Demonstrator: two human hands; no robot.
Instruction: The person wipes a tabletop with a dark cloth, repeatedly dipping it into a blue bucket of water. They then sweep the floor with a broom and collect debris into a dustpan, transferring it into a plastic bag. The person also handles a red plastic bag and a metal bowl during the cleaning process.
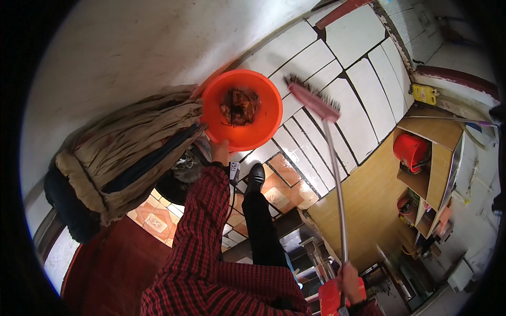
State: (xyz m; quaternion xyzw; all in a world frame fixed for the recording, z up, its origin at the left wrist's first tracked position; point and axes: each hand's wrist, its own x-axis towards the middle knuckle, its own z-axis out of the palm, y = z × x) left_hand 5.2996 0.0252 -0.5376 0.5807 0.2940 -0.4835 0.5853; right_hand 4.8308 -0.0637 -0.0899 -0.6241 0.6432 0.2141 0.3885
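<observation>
An orange-red plastic basin [269, 118], tipped so that its inside shows, hangs from my left hand [220, 152], which grips its near rim. Brown and dark debris [238, 106] lies in the bottom of the basin. My right hand [350, 281] is closed around the metal handle [338, 189] of a broom, low in the view. The pink broom head [314, 103], with dark bristles, is to the right of the basin, over the white floor tiles [348, 102]. Whether the bristles touch the floor, I cannot tell.
Brown cloth [138, 146] hangs along the wall at left, above a black bin [172, 185] holding refuse. A power strip [234, 173] with a cable is near my left wrist. At right are wooden shelves [446, 170] with a red bucket [411, 152], and a yellow jug [425, 94].
</observation>
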